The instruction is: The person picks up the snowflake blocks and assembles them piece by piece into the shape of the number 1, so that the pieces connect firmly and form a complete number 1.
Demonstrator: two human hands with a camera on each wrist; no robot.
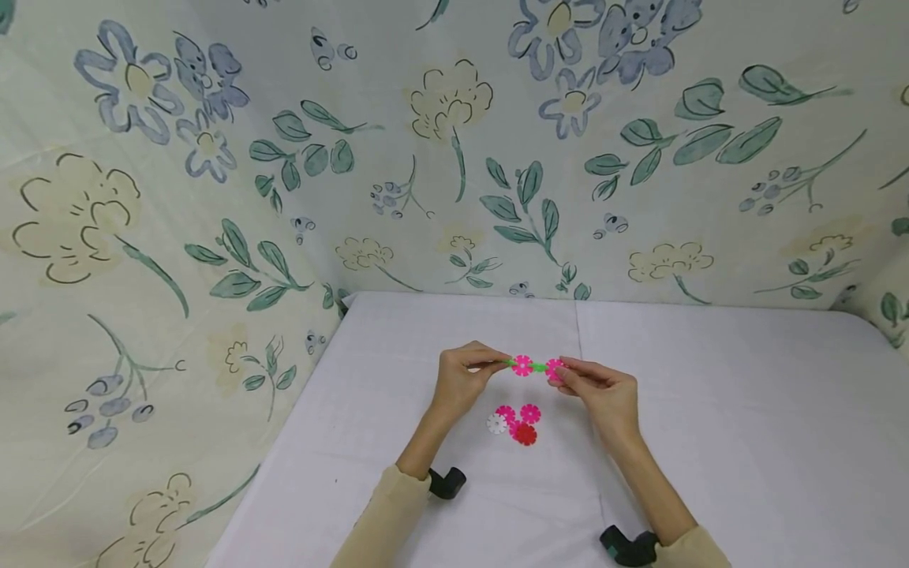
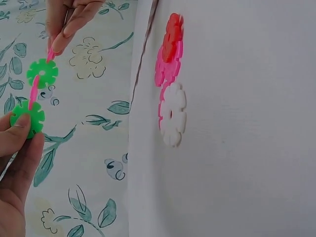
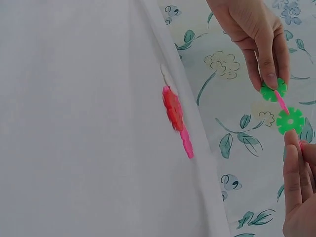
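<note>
A short chain of notched plastic flower discs, green and pink by turns, is held level between both hands above the white table. My left hand [image 1: 458,383] pinches the green disc [image 2: 28,118] at the left end between thumb and fingers. Slotted edge-on into it is a pink disc [image 1: 522,365], followed by a second green disc [image 2: 42,73]. At the right end, thumb and fingertips of my right hand [image 1: 612,398] pinch another pink disc [image 1: 554,369], partly covered by them. The discs sit at right angles to one another.
On the white cloth [image 1: 746,442] below the hands lies a small cluster of loose discs: a white one [image 1: 496,424], a red one [image 1: 526,435] and pink ones [image 1: 530,413], some overlapping. Flowered fabric [image 1: 454,221] hangs behind and at the left of the table.
</note>
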